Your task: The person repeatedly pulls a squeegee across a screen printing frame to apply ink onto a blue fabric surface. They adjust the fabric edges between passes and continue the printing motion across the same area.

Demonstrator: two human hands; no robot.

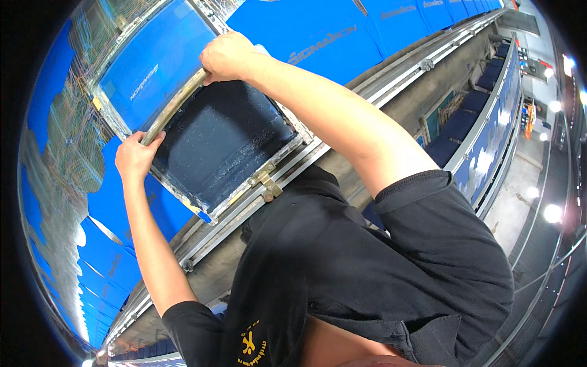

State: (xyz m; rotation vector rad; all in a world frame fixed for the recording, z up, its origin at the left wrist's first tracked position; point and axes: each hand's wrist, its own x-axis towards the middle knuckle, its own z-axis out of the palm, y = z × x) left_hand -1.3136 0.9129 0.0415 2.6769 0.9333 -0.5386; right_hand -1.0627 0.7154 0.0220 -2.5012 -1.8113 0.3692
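My left hand (136,158) and my right hand (228,57) grip opposite ends of a long squeegee (174,107). The bar lies across a screen-printing frame (269,168), roughly at its middle. On the near side of the squeegee, the mesh is covered with dark, wet-looking ink (223,137). Beyond the bar, the mesh shows blue fabric (162,52) through it, with a small printed mark. The frame's rim is stained with paint. The squeegee's lower edge is hidden from view.
A metal clamp (266,182) sits on the frame's near edge, beside a metal rail (391,92) running along the table. Blue fabric pieces (318,30) with dark prints line the table. Colour-streaked table surface (67,140) shows at left. Another long table (489,134) stands to the right.
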